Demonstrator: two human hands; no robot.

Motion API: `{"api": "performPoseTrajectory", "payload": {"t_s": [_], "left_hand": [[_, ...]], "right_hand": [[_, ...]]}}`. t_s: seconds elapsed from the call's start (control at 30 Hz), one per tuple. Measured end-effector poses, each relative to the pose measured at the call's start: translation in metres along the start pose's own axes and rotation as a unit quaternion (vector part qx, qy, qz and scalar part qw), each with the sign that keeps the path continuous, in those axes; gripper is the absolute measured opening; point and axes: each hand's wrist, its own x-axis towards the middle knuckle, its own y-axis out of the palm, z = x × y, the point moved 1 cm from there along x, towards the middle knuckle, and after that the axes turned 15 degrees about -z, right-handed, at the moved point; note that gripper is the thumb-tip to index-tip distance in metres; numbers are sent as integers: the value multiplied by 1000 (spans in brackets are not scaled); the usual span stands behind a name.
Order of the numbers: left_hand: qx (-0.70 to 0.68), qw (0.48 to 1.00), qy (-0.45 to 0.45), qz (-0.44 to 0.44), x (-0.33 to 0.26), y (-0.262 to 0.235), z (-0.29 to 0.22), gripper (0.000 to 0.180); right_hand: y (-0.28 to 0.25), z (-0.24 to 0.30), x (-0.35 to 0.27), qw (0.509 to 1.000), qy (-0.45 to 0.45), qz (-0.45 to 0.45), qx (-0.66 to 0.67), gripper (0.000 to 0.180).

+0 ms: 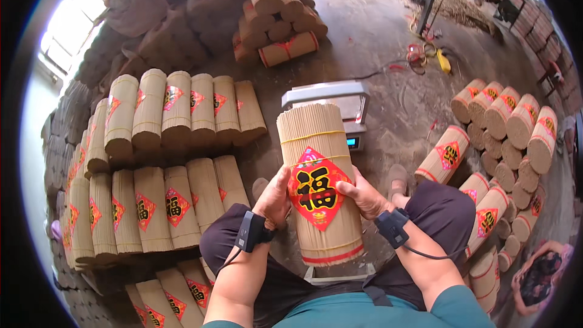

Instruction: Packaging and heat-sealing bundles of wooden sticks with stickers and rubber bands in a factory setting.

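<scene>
Upright between my two hands stands a thick bundle of thin tan incense sticks (332,231), tied with yellow bands and a red band near its lower end. A red diamond label with a large black character (317,188) faces me on its front. My left hand (274,197) grips the left side, its fingers partly hidden behind the bundle. On the opposite side my right hand (364,194) holds it, thumb resting on the front. Just beyond the bundle is a scale (328,90) with a small lit display (351,143), partly covered by the bundle.
Rows of labelled bundles (176,109) are stacked at the left. More bundles (507,115) lie piled at the right. A further pile (288,48) stands at the back beside covered stacks (176,12). A cable and a yellow object (444,62) lie on the floor.
</scene>
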Motion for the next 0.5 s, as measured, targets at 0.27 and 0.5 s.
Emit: {"api": "performPoseTrajectory", "payload": {"t_s": [0.27,0.5], "left_hand": [[110,993,11,-30,52,-2,21,67],[42,997,-45,-56,111,-1,31,52]], "right_hand": [[-9,-42,30,989,-32,-137,-36,101],[-30,-50,81,985,-34,-170,-15,99]]}}
